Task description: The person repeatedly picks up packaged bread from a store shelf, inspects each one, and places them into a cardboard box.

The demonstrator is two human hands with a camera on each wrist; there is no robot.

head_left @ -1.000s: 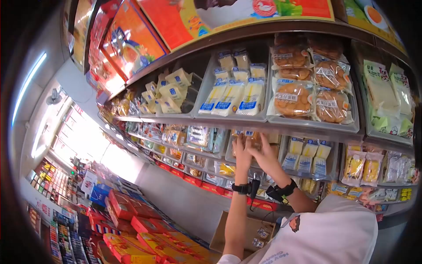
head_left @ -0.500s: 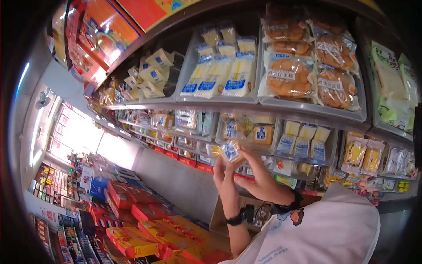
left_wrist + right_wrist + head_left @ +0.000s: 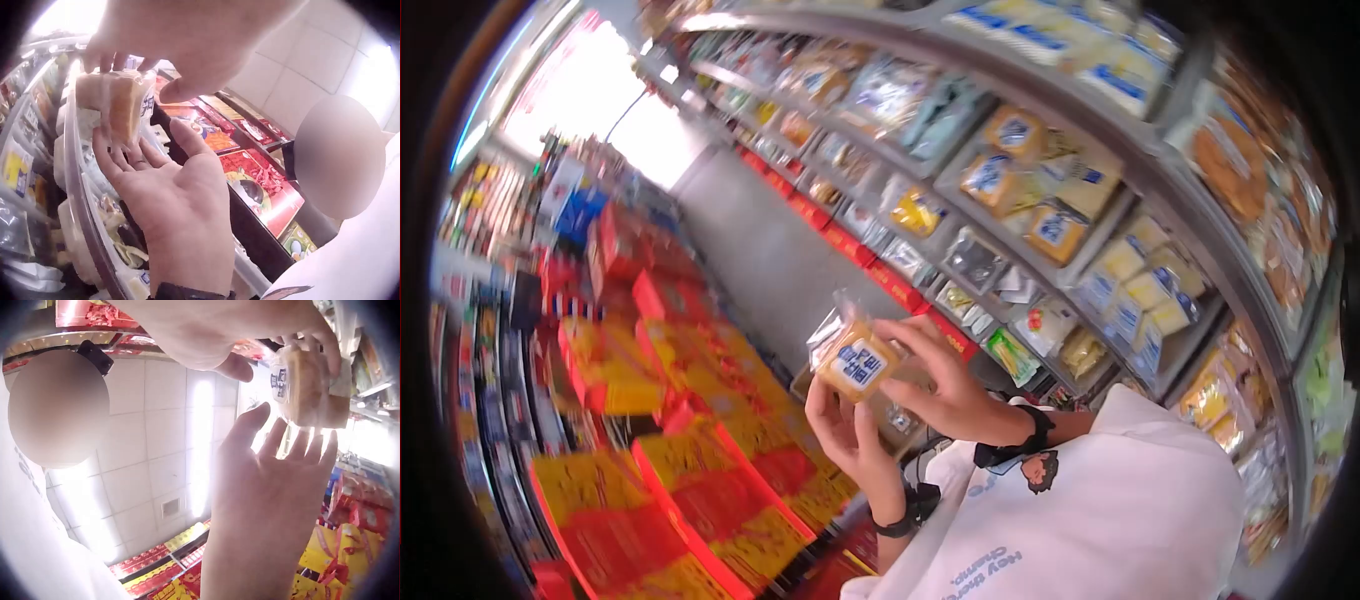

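Observation:
A square packaged bread (image 3: 855,360) in clear wrap, with a blue-and-white label, is held up between both hands. My left hand (image 3: 855,445) grips it from below and the left, palm turned up in the left wrist view. Its fingers are bent against the underside of the bread (image 3: 125,106). From the other side my right hand (image 3: 945,385) holds the package, thumb near the label face and fingertips along its edge. In the right wrist view, the fingertips of both hands meet opposite edges of the bread (image 3: 303,387).
Shelf trays of packaged cakes and breads run along the right, including a tray with similar square breads (image 3: 1055,232). Red and yellow gift boxes (image 3: 690,480) are stacked at left. A grey floor aisle (image 3: 750,230) lies between. Black bands (image 3: 1012,436) are on both wrists.
The hands have taken the bread out of a shelf tray and moved it left and away from the shelf. The head view has turned left and down, toward the stacked boxes.

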